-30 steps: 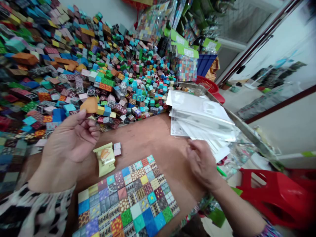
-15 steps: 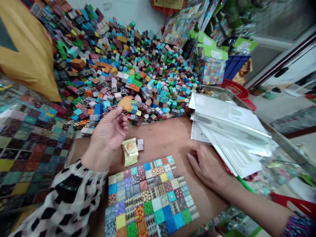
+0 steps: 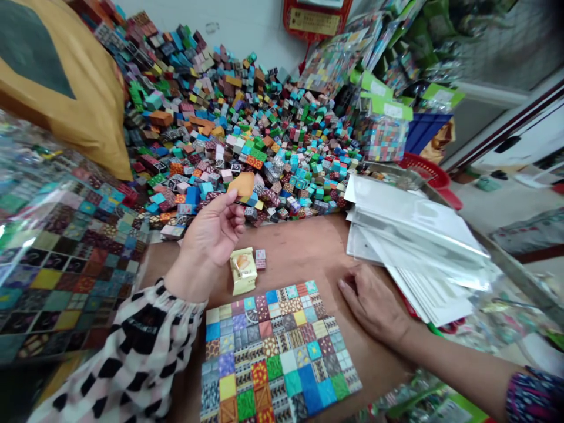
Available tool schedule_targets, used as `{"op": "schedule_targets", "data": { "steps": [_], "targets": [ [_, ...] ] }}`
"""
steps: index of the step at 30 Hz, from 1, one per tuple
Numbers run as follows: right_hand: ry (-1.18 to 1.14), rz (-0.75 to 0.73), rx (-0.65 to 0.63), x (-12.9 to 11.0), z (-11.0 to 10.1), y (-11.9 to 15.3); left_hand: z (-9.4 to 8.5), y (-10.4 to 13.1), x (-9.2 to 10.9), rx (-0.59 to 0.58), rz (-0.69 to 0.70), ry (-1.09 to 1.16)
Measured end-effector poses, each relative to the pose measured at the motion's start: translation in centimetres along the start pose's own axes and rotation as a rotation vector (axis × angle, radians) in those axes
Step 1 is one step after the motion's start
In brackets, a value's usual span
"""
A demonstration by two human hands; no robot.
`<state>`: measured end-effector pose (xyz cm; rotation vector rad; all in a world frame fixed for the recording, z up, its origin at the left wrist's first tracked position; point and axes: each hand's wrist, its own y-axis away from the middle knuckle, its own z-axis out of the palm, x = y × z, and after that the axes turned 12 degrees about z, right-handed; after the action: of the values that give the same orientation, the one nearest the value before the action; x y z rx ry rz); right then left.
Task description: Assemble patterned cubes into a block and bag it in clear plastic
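Compared with the picture one second ago, the view has turned to the left, so that a yellow bag (image 3: 99,111) now appears at the left side. The left hand (image 3: 214,229) keeps the same pose: its thumb and forefinger are pinched on a flat orange-yellow piece (image 3: 243,185), and the other fingers are curled. This piece is held up in front of the heap of blocks (image 3: 282,135). The right hand (image 3: 374,302) rests on the bench (image 3: 304,247), between the block mosaic (image 3: 282,346) and the white sheets (image 3: 418,235). Its fingers are loosely bent; whether something is under them, I cannot tell. A small packet (image 3: 244,273) lies behind the mosaic, just beside a little pinkish block (image 3: 261,259).
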<state>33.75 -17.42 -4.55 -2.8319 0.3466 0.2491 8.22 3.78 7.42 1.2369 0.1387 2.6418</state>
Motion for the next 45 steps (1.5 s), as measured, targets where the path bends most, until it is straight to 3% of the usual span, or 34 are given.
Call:
{"op": "schedule_targets", "data": {
  "steps": [9,32,45],
  "targets": [
    [0.028,-0.049,0.046,0.1,0.3,0.1,-0.1,0.2,1.1,-0.025,0.040,0.038],
    [-0.035,-0.003,0.035,0.2,0.3,0.1,0.2,0.9,0.8,-0.074,0.062,-0.048],
    [-0.036,0.006,0.021,0.7,0.6,0.2,-0.2,1.2,1.1,-0.172,0.225,-0.097]
  ]
}}
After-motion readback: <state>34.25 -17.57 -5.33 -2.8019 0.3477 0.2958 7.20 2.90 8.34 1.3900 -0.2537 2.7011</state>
